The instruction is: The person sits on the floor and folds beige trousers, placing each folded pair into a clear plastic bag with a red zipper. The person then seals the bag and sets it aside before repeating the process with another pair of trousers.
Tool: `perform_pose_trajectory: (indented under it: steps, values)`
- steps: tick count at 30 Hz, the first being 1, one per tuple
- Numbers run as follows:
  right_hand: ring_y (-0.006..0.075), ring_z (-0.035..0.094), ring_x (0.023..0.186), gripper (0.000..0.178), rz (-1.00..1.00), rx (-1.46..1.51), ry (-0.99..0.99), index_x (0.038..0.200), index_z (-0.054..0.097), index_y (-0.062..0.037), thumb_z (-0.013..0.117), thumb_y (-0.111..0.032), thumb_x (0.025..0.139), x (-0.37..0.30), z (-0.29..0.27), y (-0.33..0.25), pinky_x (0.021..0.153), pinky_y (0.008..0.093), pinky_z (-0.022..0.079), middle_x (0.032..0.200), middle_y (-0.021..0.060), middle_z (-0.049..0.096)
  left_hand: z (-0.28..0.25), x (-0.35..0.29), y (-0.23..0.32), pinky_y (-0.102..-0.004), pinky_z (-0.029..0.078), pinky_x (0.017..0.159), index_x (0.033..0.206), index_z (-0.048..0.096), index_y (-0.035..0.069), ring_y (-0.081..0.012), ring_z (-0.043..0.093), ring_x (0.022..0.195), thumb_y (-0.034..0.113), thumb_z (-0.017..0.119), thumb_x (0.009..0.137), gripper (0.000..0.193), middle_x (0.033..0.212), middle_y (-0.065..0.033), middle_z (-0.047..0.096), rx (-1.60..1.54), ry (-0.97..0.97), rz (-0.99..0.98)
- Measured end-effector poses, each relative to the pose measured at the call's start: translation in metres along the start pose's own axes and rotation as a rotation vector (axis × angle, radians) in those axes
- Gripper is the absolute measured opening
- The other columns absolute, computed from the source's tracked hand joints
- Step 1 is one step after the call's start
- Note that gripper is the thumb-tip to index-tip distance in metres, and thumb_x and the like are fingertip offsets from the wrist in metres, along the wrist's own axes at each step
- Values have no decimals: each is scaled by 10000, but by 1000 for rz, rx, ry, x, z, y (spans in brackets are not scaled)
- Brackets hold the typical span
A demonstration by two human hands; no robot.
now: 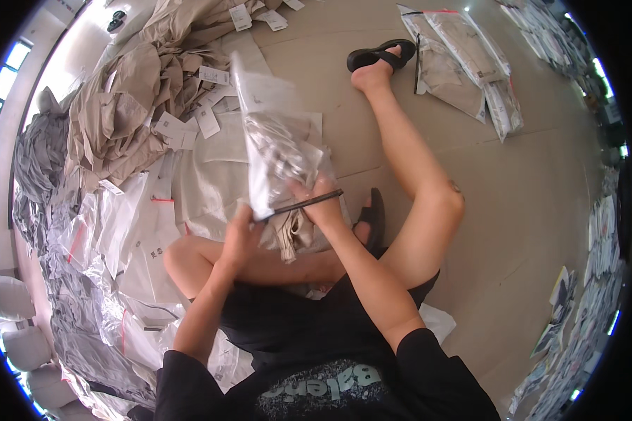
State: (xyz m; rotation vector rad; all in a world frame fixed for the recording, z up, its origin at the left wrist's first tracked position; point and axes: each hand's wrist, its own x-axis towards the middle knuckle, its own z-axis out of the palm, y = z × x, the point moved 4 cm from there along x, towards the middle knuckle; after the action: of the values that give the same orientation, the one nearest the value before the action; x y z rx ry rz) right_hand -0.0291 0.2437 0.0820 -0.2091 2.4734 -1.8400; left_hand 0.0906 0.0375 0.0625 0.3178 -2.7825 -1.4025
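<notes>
A clear plastic zip bag with a black slider strip at its mouth is raised in front of me, its far end blurred by motion. My left hand pinches the bag's mouth at the left end of the strip. My right hand reaches in past the strip, which crosses over it, and grips a folded beige garment. Part of the garment lies inside the bag; a bunched end hangs out below the mouth. Plastic and glare partly hide the right fingers.
Piled beige garments with white tags lie far left, and grey garments nearer left. Loose clear bags spread beside my knee. Filled bags lie far right on the tiled floor. Stacked packages line the right side.
</notes>
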Motion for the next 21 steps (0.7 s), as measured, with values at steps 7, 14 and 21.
perform_pose_trajectory:
  steps: [7,14,21]
  values:
    - [462,679,1211,771,208,-379,-31,1439,564,62,854,-322,837,29,28,-17,1015,503,550,1264,306,715,27,-12,-4,-527,561,765,1175,643,-15,-468,722,864,80,729,897,305,947,-255,737,11,-179,-43]
    - [528,567,1352,1144,-159,-549,-98,1704,217,-17,795,-566,884,47,39,-25,1116,553,489,1438,401,578,13,36,20,-543,569,686,1157,507,46,-451,726,779,98,726,886,353,845,-218,737,286,134,134]
    - [602,432,1444,642,-390,-869,-129,1659,351,-71,560,-140,1056,43,24,26,1214,612,392,1637,391,331,21,30,5,-554,565,646,1112,486,18,-471,717,727,143,717,891,343,764,-239,722,430,-63,75]
